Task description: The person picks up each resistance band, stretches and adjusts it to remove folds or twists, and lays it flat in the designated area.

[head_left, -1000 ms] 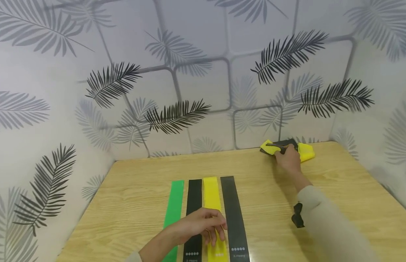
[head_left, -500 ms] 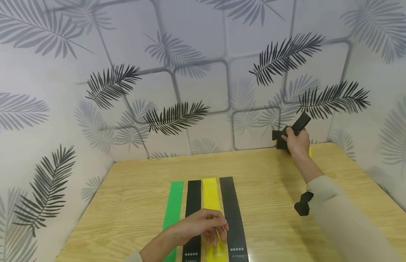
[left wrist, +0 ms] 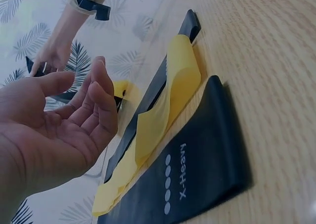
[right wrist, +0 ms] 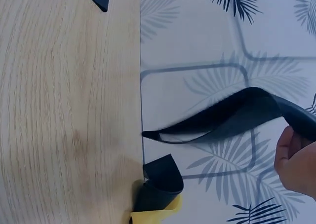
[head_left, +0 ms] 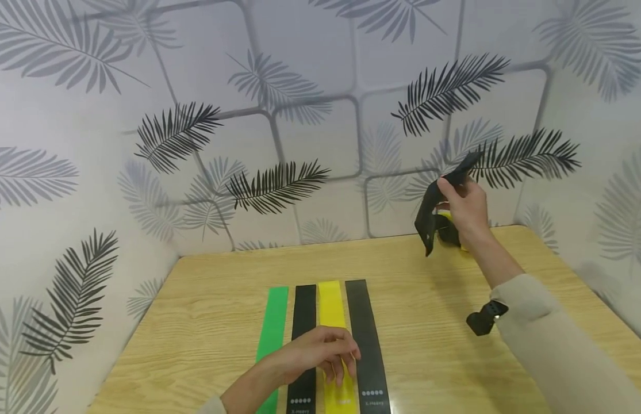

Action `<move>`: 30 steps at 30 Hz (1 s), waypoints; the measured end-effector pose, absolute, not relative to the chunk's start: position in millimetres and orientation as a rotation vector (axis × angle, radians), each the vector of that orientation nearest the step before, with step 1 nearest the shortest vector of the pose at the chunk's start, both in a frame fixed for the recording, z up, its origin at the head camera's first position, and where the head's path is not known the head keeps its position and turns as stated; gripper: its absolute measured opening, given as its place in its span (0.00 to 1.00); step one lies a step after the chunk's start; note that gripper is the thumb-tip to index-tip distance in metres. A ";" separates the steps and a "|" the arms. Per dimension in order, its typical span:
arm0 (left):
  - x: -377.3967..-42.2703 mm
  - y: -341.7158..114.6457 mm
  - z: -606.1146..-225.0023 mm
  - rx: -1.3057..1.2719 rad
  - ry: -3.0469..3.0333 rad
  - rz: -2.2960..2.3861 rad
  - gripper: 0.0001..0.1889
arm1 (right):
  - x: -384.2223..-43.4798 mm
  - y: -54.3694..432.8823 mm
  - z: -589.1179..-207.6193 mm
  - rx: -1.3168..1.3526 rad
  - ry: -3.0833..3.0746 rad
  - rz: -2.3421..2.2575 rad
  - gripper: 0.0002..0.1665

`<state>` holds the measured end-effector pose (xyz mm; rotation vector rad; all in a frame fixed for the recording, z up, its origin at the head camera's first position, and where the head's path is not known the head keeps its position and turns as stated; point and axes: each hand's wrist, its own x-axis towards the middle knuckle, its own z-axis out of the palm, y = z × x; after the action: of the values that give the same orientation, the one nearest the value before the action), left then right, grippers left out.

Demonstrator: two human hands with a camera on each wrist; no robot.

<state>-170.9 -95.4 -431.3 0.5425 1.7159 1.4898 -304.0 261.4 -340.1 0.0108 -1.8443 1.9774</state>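
Observation:
My right hand (head_left: pixel 467 204) grips a black resistance band (head_left: pixel 429 210) above the table's back right corner. In the right wrist view this band (right wrist: pixel 237 118) hangs as a loose loop. Below it lie another black band (right wrist: pixel 159 183) and a yellow band (right wrist: pixel 150 217), curled and partly hidden. My left hand (head_left: pixel 320 353), fingers loosely bent and holding nothing, hovers over a row of flat bands. From left to right these are green (head_left: pixel 275 319), black (head_left: pixel 303 310), yellow (head_left: pixel 331 299) and black (head_left: pixel 365 333). The rightmost band (left wrist: pixel 197 174) is printed "X-Heavy" with dots.
The wooden table (head_left: pixel 211 305) meets a wall (head_left: pixel 320 207) patterned with leaves along its back edge. A black device (head_left: pixel 486 318) is strapped to the right wrist, over the beige sleeve (head_left: pixel 553 339).
My right hand has lifted the black band off the back right pile, and its loop has swung open and hangs down to the left. The left hand stays in nearly the same place.

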 end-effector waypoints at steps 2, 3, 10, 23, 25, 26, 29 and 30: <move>-173.4 -92.7 -430.7 0.553 1.721 1.501 0.19 | -300.7 258.5 -338.1 0.023 -1.900 1.934 0.13; -174.7 -90.8 -429.9 0.554 1.727 1.507 0.20 | -299.5 257.1 -337.7 0.035 -1.912 1.929 0.14; -196.0 -67.3 -419.2 0.568 1.893 1.567 0.20 | -292.8 245.7 -341.9 0.079 -1.950 1.923 0.18; -233.1 -16.1 -413.3 0.601 2.377 1.584 0.36 | -269.4 202.9 -330.1 0.273 -2.003 1.915 0.14; -236.8 -10.1 -413.3 0.602 2.361 1.601 0.35 | -266.8 199.4 -327.3 0.288 -1.994 1.939 0.13; -238.2 -8.1 -413.7 0.602 2.365 1.604 0.33 | -265.9 198.1 -326.3 0.286 -1.994 1.947 0.13; -240.7 -3.1 -416.1 0.593 2.387 1.601 0.30 | -263.6 196.5 -324.2 0.267 -1.982 1.984 0.10; -241.5 -1.6 -417.4 0.601 2.383 1.606 0.29 | -263.1 196.2 -323.6 0.270 -1.962 2.017 0.10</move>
<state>-241.5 -1.6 -417.4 0.6010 2.3835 1.6064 -263.1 196.2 -323.6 0.2705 -1.9622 2.0173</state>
